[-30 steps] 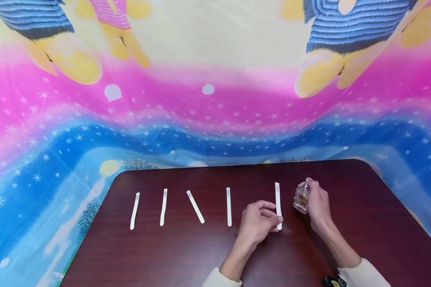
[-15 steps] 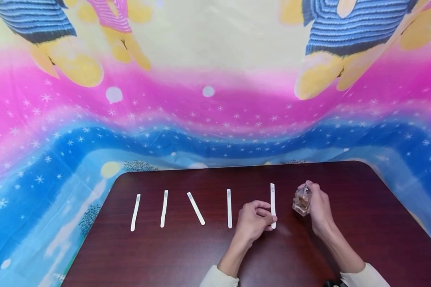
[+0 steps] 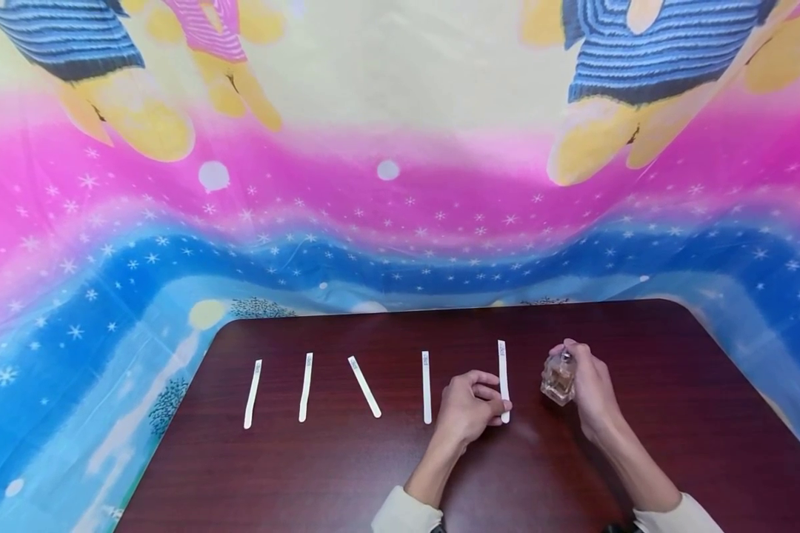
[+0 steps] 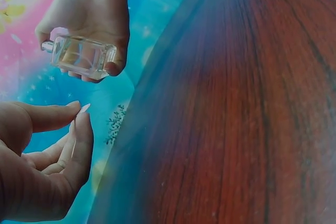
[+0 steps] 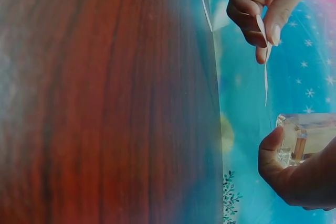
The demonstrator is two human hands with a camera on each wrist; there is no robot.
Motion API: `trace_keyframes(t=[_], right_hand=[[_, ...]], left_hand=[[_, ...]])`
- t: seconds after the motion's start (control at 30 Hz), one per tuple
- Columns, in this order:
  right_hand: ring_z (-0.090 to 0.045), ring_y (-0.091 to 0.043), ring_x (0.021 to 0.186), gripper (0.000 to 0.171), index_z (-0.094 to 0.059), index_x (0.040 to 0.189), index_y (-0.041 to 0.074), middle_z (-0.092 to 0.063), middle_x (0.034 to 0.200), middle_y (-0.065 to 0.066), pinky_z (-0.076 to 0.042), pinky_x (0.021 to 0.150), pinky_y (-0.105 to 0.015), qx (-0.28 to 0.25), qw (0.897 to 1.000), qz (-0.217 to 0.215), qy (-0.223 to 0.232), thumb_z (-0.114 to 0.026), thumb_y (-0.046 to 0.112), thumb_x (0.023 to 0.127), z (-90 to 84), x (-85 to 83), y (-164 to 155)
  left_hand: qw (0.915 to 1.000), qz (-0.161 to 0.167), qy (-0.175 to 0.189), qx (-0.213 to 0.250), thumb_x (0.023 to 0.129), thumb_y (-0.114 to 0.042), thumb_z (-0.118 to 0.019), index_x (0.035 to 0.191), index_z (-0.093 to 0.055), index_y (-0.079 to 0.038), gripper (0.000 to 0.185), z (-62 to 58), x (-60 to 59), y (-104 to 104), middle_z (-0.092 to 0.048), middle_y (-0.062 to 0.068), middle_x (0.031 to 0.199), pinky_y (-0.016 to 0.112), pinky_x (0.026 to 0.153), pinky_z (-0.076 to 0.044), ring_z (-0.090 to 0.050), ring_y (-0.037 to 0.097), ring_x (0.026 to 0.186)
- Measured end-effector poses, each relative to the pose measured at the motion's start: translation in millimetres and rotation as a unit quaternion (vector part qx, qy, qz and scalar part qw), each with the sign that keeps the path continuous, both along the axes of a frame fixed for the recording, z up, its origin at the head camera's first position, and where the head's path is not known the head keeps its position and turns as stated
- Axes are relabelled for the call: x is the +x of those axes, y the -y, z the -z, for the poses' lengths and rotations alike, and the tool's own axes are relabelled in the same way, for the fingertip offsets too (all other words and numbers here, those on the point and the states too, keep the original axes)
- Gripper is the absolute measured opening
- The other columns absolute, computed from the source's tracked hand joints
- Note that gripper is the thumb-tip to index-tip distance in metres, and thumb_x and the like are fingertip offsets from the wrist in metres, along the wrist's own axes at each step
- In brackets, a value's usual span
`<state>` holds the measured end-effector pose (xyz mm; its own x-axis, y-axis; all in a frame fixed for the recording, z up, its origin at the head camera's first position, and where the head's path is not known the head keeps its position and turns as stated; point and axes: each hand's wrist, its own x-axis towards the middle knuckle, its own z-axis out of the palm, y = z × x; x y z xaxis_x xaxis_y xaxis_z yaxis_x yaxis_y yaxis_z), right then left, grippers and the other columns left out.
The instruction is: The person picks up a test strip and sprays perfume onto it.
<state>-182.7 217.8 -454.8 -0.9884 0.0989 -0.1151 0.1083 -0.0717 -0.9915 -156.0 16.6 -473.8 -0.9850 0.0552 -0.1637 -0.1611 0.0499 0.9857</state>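
My left hand (image 3: 468,407) pinches the lower end of a white paper strip (image 3: 503,374) between thumb and fingers. The strip stands raised over the table, its far end bearing small dark writing; edge-on, it is a thin strip (image 5: 265,77) in the right wrist view. To its right, my right hand (image 3: 595,392) grips a clear glass perfume bottle (image 3: 558,380) holding pale amber liquid. A finger lies at the silver spray top (image 4: 48,46) in the left wrist view. Bottle and strip are apart. No spray can be made out.
Several more white strips lie in a row on the dark red-brown table (image 3: 293,474), among them an upright strip (image 3: 427,389), a slanted strip (image 3: 364,386) and a far-left strip (image 3: 252,394). A printed cloth (image 3: 387,222) hangs behind the table's far edge.
My left hand has shifted a little left with the strip, away from the bottle. The bottle has come slightly nearer to me in my right hand. Both grips stay as they were.
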Motion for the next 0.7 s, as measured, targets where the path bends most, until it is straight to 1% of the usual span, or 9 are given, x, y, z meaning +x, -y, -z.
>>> trace_keyframes(t=[0.13, 0.27, 0.4, 0.53, 0.7], right_hand=[[-0.070, -0.009, 0.074, 0.042, -0.067, 0.094, 0.026, -0.070, 0.081, 0.008, -0.063, 0.064, -0.029, 0.001, 1.000, -0.010, 0.000, -0.035, 0.040, 0.117, 0.3, 1.3, -1.9], [-0.070, -0.010, 0.075, 0.041, -0.067, 0.097, 0.025, -0.070, 0.082, 0.008, -0.064, 0.065, -0.030, 0.007, 1.000, -0.016, 0.000, -0.034, 0.039, 0.117, 0.4, 1.8, -3.0], [-0.070, -0.010, 0.076, 0.041, -0.066, 0.098, 0.025, -0.070, 0.082, 0.008, -0.064, 0.066, -0.030, 0.010, 1.000, -0.023, 0.004, -0.033, 0.040, 0.117, 0.5, 1.9, -3.0], [-0.070, -0.010, 0.074, 0.040, -0.066, 0.097, 0.025, -0.070, 0.081, 0.007, -0.064, 0.064, -0.030, 0.002, 1.000, -0.024, 0.009, -0.034, 0.040, 0.117, 0.5, 2.1, -2.3], [-0.069, -0.010, 0.073, 0.040, -0.066, 0.097, 0.025, -0.069, 0.080, 0.008, -0.063, 0.064, -0.030, 0.001, 1.000, -0.023, 0.011, -0.034, 0.040, 0.117, 0.5, 3.4, -2.3]], left_hand=[[1.0000, 0.000, 0.000, -0.009, 0.082, 0.007, -0.086, 0.110, -0.076, -0.005, 0.032, 1.5, -1.3, -0.2, -0.077, 0.003, 0.078, 0.031, 0.060, -0.067, -0.072, 0.010, 0.062], [1.0000, 0.000, 0.003, -0.003, 0.082, 0.009, -0.085, 0.109, -0.076, -0.004, 0.031, 3.1, -2.7, -0.4, -0.077, 0.004, 0.078, 0.033, 0.061, -0.068, -0.070, 0.010, 0.058], [1.0000, -0.002, 0.006, 0.001, 0.082, 0.012, -0.083, 0.109, -0.075, -0.002, 0.030, 4.7, -4.5, -0.6, -0.077, 0.005, 0.078, 0.031, 0.060, -0.067, -0.069, 0.010, 0.057], [0.9998, -0.008, 0.011, -0.013, 0.082, 0.013, -0.083, 0.107, -0.074, 0.000, 0.030, 6.4, -6.3, -0.8, -0.076, 0.005, 0.077, 0.028, 0.058, -0.066, -0.069, 0.010, 0.057], [0.9995, -0.010, 0.020, -0.024, 0.081, 0.015, -0.081, 0.107, -0.073, 0.002, 0.031, 8.3, -7.6, -2.5, -0.077, 0.007, 0.076, 0.029, 0.057, -0.066, -0.069, 0.011, 0.056]])
